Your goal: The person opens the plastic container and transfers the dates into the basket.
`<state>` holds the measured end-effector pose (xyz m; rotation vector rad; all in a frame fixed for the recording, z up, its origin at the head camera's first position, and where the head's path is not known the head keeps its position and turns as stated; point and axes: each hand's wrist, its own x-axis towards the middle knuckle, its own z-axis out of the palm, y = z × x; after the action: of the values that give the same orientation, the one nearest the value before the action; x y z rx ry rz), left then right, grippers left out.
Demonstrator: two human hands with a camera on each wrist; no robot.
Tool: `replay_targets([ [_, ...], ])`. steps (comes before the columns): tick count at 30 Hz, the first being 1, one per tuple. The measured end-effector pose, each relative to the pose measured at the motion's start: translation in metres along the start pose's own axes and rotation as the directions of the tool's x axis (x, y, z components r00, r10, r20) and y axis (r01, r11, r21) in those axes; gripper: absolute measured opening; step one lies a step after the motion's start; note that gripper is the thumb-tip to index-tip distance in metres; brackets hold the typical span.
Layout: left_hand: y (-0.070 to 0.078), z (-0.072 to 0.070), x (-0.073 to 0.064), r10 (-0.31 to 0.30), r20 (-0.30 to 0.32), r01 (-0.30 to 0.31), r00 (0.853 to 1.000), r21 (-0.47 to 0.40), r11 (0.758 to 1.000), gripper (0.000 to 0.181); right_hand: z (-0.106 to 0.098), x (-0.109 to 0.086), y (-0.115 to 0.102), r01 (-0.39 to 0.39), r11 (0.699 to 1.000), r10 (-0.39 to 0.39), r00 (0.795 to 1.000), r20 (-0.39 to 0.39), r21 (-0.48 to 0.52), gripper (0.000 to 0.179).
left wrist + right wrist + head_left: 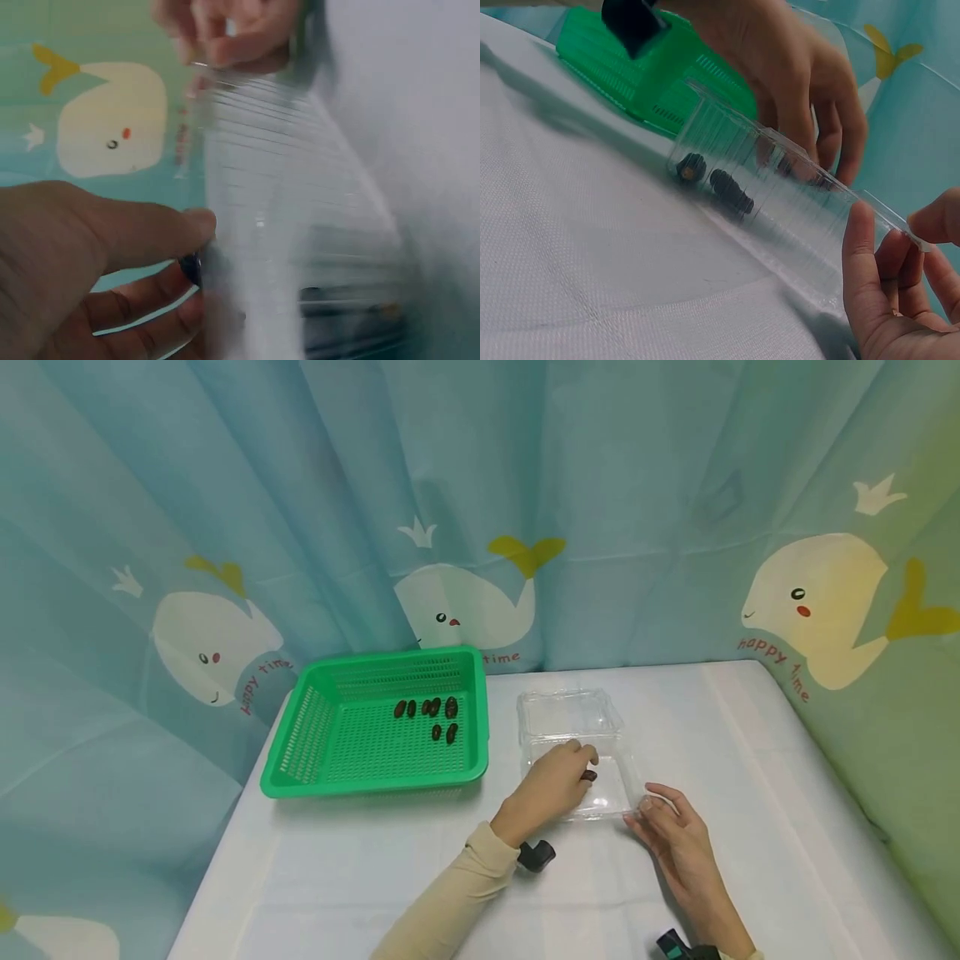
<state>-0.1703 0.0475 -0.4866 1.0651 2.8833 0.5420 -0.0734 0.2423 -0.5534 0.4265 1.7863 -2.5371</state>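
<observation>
A clear plastic clamshell box [615, 785] lies on the table, its lid [570, 714] folded back. My left hand [551, 781] reaches over the box and pinches a dark, wrinkled date [589, 775]. In the left wrist view the same date [191, 268] shows between thumb and fingers, beside the blurred box wall. Two dates [731, 191] rest inside the box near its left end in the right wrist view. My right hand [678, 843] pinches the box's front right corner between thumb and fingers; the right wrist view shows the thumb on the rim.
To the left stands a green plastic basket [292, 789] with several dates [435, 708] toward its right side. A white cloth [360, 877] covers the table. A blue curtain [615, 510] printed with whales hangs behind it, and a green one [922, 760] at the right.
</observation>
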Motion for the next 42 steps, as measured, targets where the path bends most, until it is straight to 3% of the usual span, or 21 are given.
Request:
replay_targets([
  [8,-0.002,-0.022,-0.008,0.037,0.022,-0.032,0.999,-0.190,0.981,0.017,-0.002,0.000,0.000,0.014,0.999,-0.014,1.000,0.011,0.044,0.034],
  [16,-0.009,-0.044,-0.023,-0.005,0.056,0.029,0.998,-0.432,0.901,0.012,0.000,0.000,-0.002,0.002,0.999,-0.002,1.000,0.017,0.033,0.035],
  [31,-0.029,-0.082,-0.048,-0.082,0.094,0.123,0.992,-0.621,0.774,0.016,0.000,0.000,-0.001,-0.023,1.000,0.023,1.000,-0.006,-0.013,0.042],
  [34,-0.036,-0.090,-0.052,-0.088,0.120,0.147,0.989,-0.680,0.719,0.017,0.001,0.000,-0.001,-0.021,1.000,0.021,1.000,-0.004,-0.011,0.039],
  [39,-0.045,-0.108,-0.054,-0.101,0.176,0.202,0.979,-0.792,0.576,0.021,0.000,0.001,-0.001,-0.014,1.000,0.014,1.000,-0.001,-0.017,0.040],
  [42,-0.051,-0.118,-0.055,-0.124,0.207,0.241,0.971,-0.812,0.532,0.023,0.000,0.001,-0.001,-0.009,1.000,0.009,1.000,-0.001,-0.013,0.040],
])
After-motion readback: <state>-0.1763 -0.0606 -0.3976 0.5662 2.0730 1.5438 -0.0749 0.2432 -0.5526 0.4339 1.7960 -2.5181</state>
